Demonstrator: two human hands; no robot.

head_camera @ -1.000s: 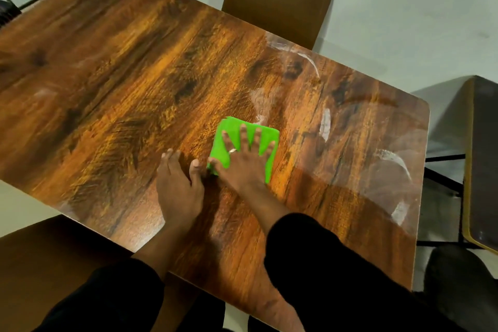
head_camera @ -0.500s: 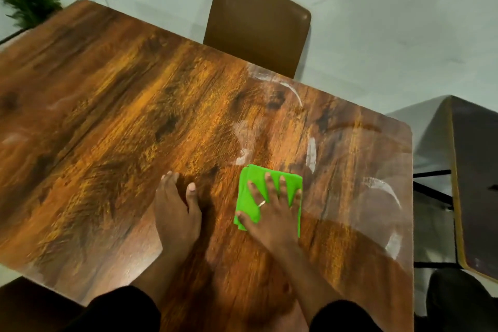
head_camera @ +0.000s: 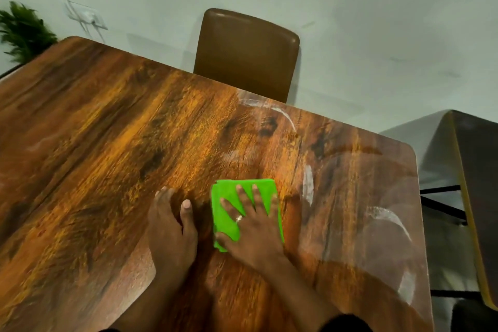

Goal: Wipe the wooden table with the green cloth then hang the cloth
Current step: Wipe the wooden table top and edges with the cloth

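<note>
A folded bright green cloth (head_camera: 225, 213) lies flat on the glossy wooden table (head_camera: 107, 156), a little right of its middle. My right hand (head_camera: 253, 234) presses down on the cloth with the fingers spread, a ring on one finger. My left hand (head_camera: 169, 229) rests flat on the bare wood just left of the cloth, holding nothing. White smear arcs show on the table's right part (head_camera: 307, 186).
A brown leather chair (head_camera: 246, 54) stands at the table's far edge. A second dark table with a yellow rim (head_camera: 474, 197) is to the right across a narrow gap. A green plant (head_camera: 24, 32) stands at the far left by the wall.
My right hand has slid the cloth to the right across the table and then a little away from me. The left hand stayed flat on the wood. My head has tilted up.
</note>
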